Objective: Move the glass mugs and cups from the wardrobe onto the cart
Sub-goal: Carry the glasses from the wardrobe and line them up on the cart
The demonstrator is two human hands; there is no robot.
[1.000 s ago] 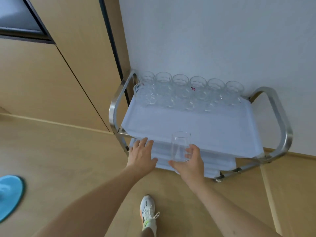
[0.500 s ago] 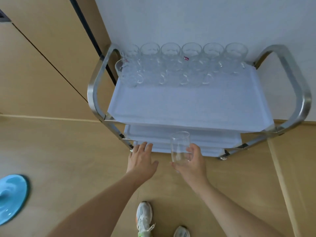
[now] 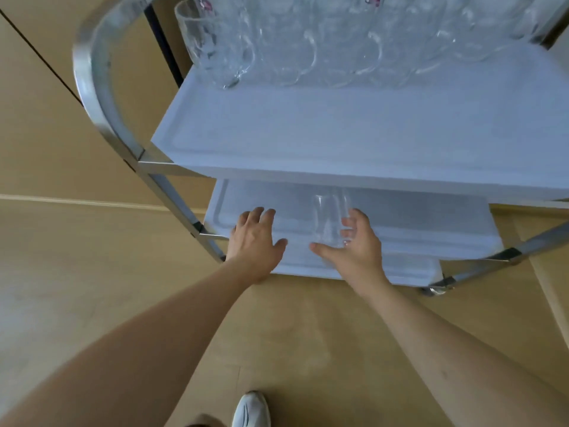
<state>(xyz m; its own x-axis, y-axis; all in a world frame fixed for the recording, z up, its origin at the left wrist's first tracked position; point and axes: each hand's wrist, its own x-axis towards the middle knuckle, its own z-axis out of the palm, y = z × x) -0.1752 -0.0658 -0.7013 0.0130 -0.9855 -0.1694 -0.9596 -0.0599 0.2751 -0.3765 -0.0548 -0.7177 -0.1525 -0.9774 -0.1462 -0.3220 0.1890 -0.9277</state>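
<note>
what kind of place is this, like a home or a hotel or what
Hard to say for sure, but probably a hotel or serviced room. A steel service cart with white tray shelves carries a row of matching glass mugs, it stands by tan built-in panels, and the right hand brings another plain glass.

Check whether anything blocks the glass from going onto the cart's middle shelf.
Nothing visible does. The right hand holds the glass at the front of the middle shelf, whose visible surface is bare. The top shelf overhangs it, and the left hand is off to one side.
</note>
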